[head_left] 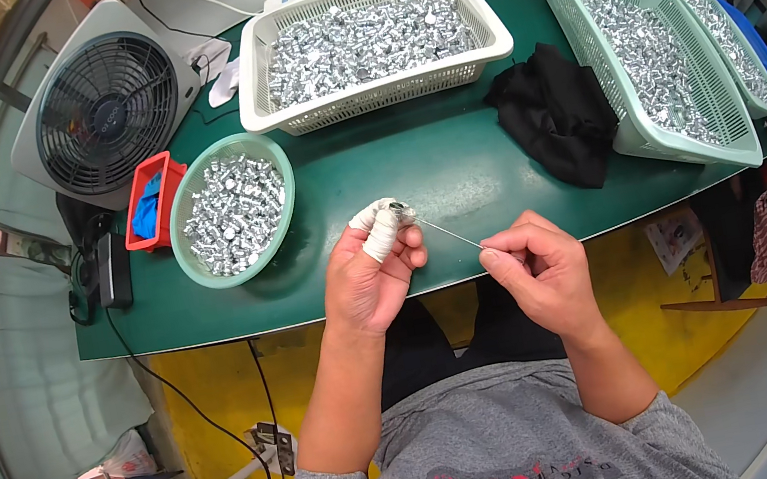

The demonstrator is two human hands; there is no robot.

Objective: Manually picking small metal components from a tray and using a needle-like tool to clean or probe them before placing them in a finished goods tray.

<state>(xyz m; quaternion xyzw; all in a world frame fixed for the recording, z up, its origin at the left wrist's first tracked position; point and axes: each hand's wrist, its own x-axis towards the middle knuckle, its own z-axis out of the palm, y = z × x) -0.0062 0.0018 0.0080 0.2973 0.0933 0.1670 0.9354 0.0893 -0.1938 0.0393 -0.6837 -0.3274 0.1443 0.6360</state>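
My left hand (376, 266), its thumb and forefinger wrapped in white tape, pinches a small silvery metal part (402, 213) above the table's near edge. To its right, my right hand (543, 272) is closed around the end of a thin metal rod (450, 233). The rod's far tip reaches the small part; whether it goes inside cannot be made out. Left of my hands stands a round pale-green basket (187, 262) filled with similar small metal parts (237, 213).
A white basket (380, 96) of metal parts stands at the back, with two green baskets (634, 128) at the right. Black cloth (557, 114) lies on the green table (370, 160). A fan (106, 108) and a red bin (147, 240) stand left. Cables hang below the edge.
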